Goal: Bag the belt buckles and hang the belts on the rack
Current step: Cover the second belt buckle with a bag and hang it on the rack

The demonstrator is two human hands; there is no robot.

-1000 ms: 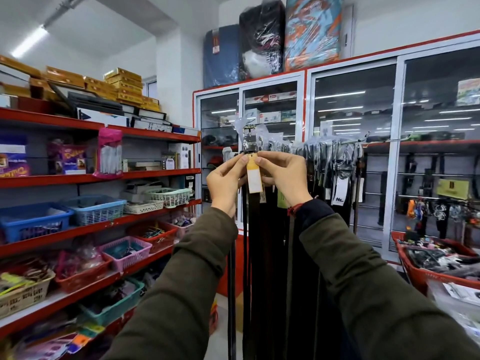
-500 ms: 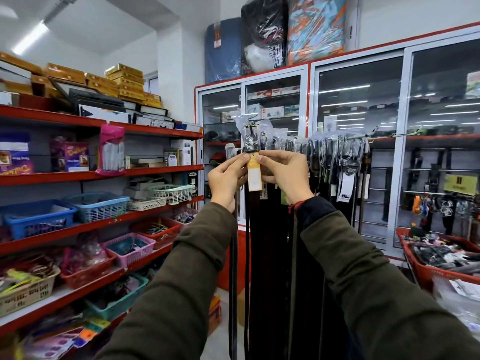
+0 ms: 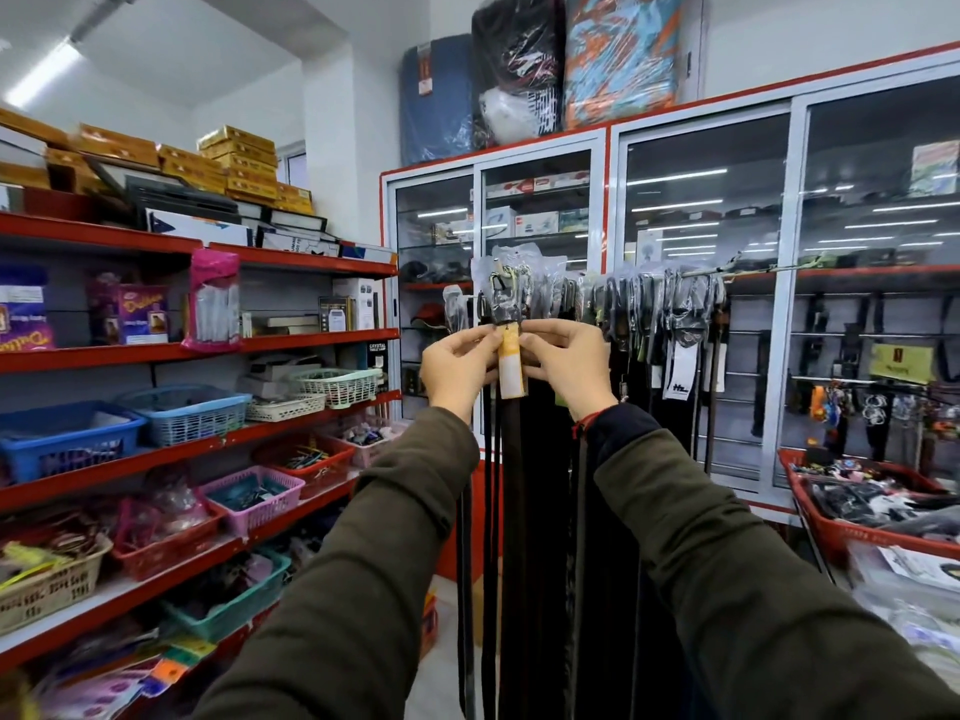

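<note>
A dark belt point(image 3: 511, 459) hangs straight down in front of me, its metal buckle point(image 3: 504, 298) wrapped in a clear plastic bag and hooked on the rack rail point(image 3: 748, 270). A yellow-and-white tag point(image 3: 510, 371) dangles just under the buckle. My left hand point(image 3: 457, 368) and my right hand point(image 3: 569, 366) pinch the belt from both sides at the top of the tag. Several other dark belts with bagged buckles point(image 3: 649, 309) hang along the rail to the right.
Red shelves point(image 3: 291, 343) with baskets and boxes run along the left. Glass cabinets point(image 3: 706, 200) stand behind the rail. A red basket point(image 3: 831, 532) full of goods sits at lower right, with plastic-wrapped items below it.
Both hands stay pinched at the tag under the bagged buckle. The view has shifted slightly; nothing else moved.
</note>
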